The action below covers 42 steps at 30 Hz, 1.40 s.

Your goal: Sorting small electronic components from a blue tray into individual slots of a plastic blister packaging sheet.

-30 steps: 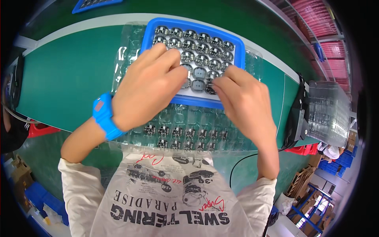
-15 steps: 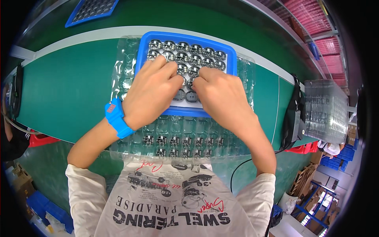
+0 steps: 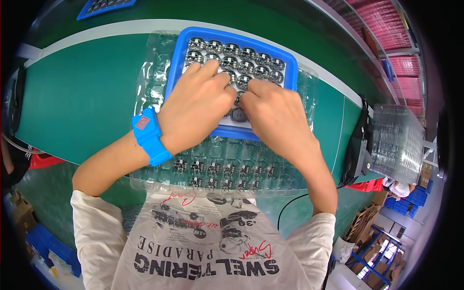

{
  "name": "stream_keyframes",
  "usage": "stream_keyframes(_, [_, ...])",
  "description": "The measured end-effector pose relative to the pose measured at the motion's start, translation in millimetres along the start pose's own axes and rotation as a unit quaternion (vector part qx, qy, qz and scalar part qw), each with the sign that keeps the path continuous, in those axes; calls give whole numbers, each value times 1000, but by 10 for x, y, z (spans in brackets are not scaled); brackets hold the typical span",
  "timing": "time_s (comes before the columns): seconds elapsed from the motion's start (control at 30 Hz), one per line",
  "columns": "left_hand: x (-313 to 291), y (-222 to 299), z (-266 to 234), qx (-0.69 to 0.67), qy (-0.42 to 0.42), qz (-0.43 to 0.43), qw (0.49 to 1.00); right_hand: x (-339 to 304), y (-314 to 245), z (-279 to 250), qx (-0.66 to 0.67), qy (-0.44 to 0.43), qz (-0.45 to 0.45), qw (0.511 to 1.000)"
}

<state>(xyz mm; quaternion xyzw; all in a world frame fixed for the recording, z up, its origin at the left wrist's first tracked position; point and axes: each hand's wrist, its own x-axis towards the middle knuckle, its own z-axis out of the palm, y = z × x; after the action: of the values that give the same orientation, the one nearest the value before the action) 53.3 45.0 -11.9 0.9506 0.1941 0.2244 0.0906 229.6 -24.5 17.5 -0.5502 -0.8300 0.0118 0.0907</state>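
A blue tray [image 3: 292, 75] with a white lining lies in front of me, holding rows of small rounded black-and-silver electronic parts [image 3: 247, 66]. My left hand [image 3: 198, 101], a blue band on its wrist, reaches over the tray's left half with fingers curled down among the parts. Over the right half, my right hand [image 3: 276, 113] has its thumb and fingers drawn together at the parts. Whatever either set of fingertips grips is hidden. A dark grey rounded piece [image 3: 238, 115] shows between the hands near the tray's front edge.
Clear plastic pocket trays [image 3: 155, 67] lie under the blue tray; the nearer pockets hold more small parts [image 3: 213, 169]. Another blue tray [image 3: 104, 6] sits at the far left. To the right are a black bag [image 3: 357, 150] and a stack of clear trays [image 3: 398, 140].
The blue tray sits slightly higher and further right in the picture, as the whole view has shifted. Both hands stay over it with fingers curled among the parts.
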Motion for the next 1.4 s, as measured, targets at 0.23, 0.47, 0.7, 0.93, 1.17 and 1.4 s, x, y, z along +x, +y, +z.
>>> stream_keyframes(0.23, [14, -12, -10, -1, -10, 5, 1000, -12, 77, 50, 33, -15, -6, 999])
stream_keyframes(0.47, [84, -41, 18, 23, -2, 11, 1000, -14, 94, 59, 26, 16, -9, 999])
stream_keyframes(0.7, [-334, 132, -460, -118, -47, -72, 989, -550, -6, -353, 159, -79, 37, 983])
stream_keyframes(0.93, [-1081, 641, -424, -185, -270, -19, 945, -1254, -486, -174, 161, -249, 68, 953])
stream_keyframes(1.17, [-1142, 650, -370, -149, -266, -7, 952, -1340, -504, -104, 169, -231, 25, 958])
stream_keyframes(1.4, [-819, 482, -563, -169, -135, -23, 976, -1188, -403, -292, 204, -112, 29, 972])
